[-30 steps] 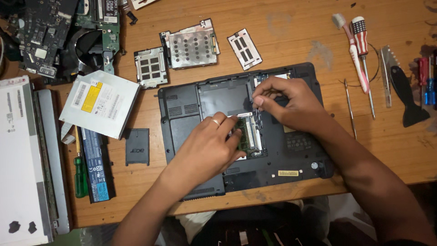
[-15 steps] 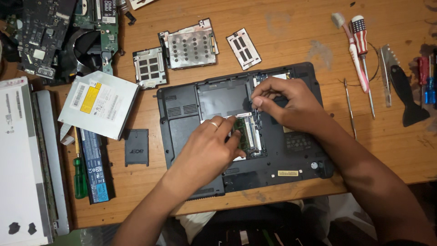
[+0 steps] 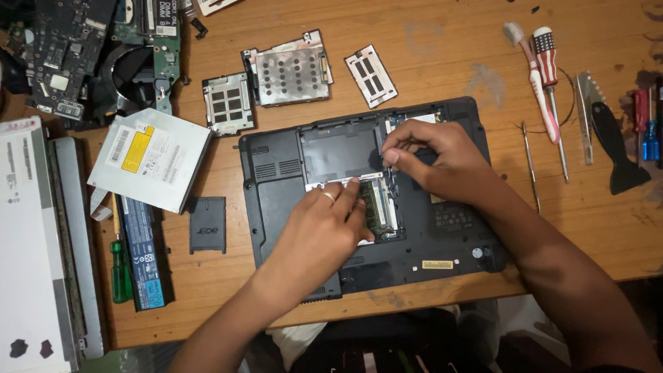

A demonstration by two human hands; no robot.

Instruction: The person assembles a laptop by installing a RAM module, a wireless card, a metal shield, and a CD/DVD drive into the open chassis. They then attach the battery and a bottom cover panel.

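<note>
A black laptop [image 3: 276,207] lies upside down on the wooden table, its bottom covers off and its bays exposed. A green memory module [image 3: 384,207] sits in the middle bay. My left hand [image 3: 324,224], a ring on one finger, rests over the module's left edge with curled fingertips touching it. My right hand [image 3: 431,155] reaches in from the right. Its thumb and forefinger are pinched together at the upper edge of the memory bay, just above the module. What lies between those fingertips is hidden.
Three removed cover plates [image 3: 290,65] lie behind the laptop. At left are an optical drive [image 3: 148,159], a battery [image 3: 141,252], a green screwdriver [image 3: 121,269], a small black cover [image 3: 207,224], circuit boards [image 3: 103,48] and a white panel [image 3: 27,242]. Screwdrivers and pry tools [image 3: 552,83] lie at right.
My left fingertips have crept slightly forward over the module's edge. My right hand's pinched fingers have shifted a little at the bay's upper edge. The laptop has not moved.
</note>
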